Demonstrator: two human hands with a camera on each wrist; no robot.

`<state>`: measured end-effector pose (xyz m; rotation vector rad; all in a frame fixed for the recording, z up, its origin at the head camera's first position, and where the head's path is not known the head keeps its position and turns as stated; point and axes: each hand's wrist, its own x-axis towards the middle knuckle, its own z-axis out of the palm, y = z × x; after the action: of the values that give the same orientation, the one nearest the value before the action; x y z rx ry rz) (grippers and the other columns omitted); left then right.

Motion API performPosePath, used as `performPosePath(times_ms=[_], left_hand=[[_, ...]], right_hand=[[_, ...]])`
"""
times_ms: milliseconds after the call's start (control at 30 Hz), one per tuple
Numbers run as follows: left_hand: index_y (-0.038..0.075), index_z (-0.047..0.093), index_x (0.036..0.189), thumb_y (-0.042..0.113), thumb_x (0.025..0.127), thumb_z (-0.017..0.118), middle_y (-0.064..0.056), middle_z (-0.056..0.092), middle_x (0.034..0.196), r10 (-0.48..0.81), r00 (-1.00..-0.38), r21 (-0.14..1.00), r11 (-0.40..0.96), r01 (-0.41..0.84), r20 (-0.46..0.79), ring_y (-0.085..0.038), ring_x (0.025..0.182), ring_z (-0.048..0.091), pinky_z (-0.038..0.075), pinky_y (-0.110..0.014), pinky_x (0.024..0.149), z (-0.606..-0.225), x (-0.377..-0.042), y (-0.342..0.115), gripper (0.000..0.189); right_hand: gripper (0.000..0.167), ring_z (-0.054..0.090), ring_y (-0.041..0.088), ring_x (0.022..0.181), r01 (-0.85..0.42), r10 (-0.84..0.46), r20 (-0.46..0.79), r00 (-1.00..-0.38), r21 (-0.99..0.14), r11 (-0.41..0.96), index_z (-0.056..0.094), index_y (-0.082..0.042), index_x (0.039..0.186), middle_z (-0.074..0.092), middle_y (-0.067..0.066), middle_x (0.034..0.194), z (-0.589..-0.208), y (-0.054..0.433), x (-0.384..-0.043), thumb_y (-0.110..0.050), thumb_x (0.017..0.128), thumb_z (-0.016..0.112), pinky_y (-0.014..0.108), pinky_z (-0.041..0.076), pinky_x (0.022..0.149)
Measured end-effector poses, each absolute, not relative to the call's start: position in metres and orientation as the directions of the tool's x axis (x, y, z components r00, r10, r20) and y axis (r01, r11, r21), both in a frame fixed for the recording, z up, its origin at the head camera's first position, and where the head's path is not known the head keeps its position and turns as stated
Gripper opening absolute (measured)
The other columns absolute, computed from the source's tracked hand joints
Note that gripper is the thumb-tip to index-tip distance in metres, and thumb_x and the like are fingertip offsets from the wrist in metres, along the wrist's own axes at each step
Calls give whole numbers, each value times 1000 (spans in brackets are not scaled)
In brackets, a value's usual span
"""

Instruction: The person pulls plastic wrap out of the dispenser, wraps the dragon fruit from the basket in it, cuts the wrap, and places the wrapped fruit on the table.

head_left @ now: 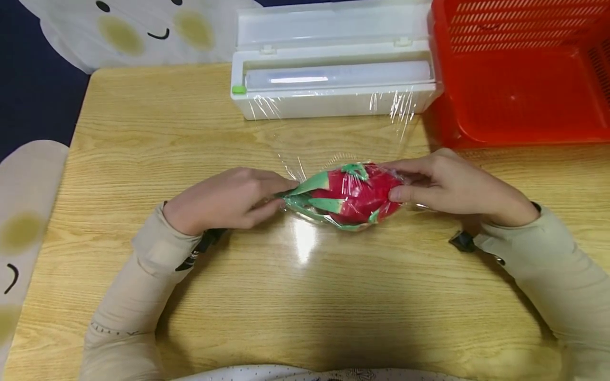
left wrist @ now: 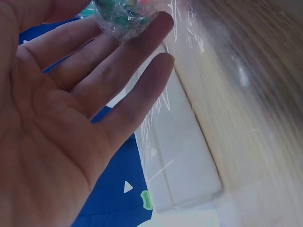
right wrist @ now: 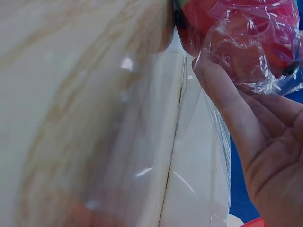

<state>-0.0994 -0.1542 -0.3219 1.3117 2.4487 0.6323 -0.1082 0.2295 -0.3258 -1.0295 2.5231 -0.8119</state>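
Observation:
A red dragon fruit (head_left: 357, 191) with green leafy scales lies on its side in clear plastic wrap, above the middle of the table. The left hand (head_left: 229, 200) pinches its pointed green end; in the left wrist view the other fingers stretch out beneath the wrapped tip (left wrist: 124, 19). At the rounded end, the right hand (head_left: 457, 185) grips the fruit between thumb and fingers. Crinkled film bunches near the right fingers in the right wrist view. From the fruit, a sheet of plastic wrap (head_left: 333, 135) runs back to the white dispenser box (head_left: 333, 106).
Inside the dispenser, whose lid is raised, sits a roll of plastic wrap (head_left: 333, 75). A green slider (head_left: 239, 90) is on its left end. The red basket (head_left: 524, 140) stands at the back right, beside the dispenser. Wood-grain table (head_left: 286, 296) extends in front.

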Motion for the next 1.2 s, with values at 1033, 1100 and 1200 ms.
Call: performPosePath(times_ms=[1033, 1100, 1200], left_hand=[[7, 57, 130, 11, 95, 73, -7, 71, 114, 843, -509, 251, 462, 851, 173, -26, 100, 70, 60, -42, 93, -333, -93, -139, 38], [6, 57, 129, 11, 96, 71, -7, 72, 113, 843, -509, 245, 463, 852, 174, -26, 99, 71, 60, -42, 92, -332, -92, -139, 37], [6, 56, 129, 9, 95, 71, -8, 71, 111, 845, -506, 229, 465, 855, 174, -27, 96, 70, 61, -42, 90, -331, -92, -139, 37]], right_hand=[[65, 65, -6, 72, -541, -636, 53, -770, -584, 605, 59, -14, 147, 79, 10, 120, -315, 234, -106, -20, 87, 83, 5, 43, 60], [64, 69, -11, 89, -558, -626, 96, -774, -570, 603, 62, -13, 144, 79, 8, 121, -313, 234, -105, -18, 85, 85, 1, 48, 73], [62, 66, -18, 100, -607, -617, 194, -763, -544, 580, 68, -13, 138, 79, 6, 120, -311, 235, -101, -17, 79, 89, 0, 49, 81]])
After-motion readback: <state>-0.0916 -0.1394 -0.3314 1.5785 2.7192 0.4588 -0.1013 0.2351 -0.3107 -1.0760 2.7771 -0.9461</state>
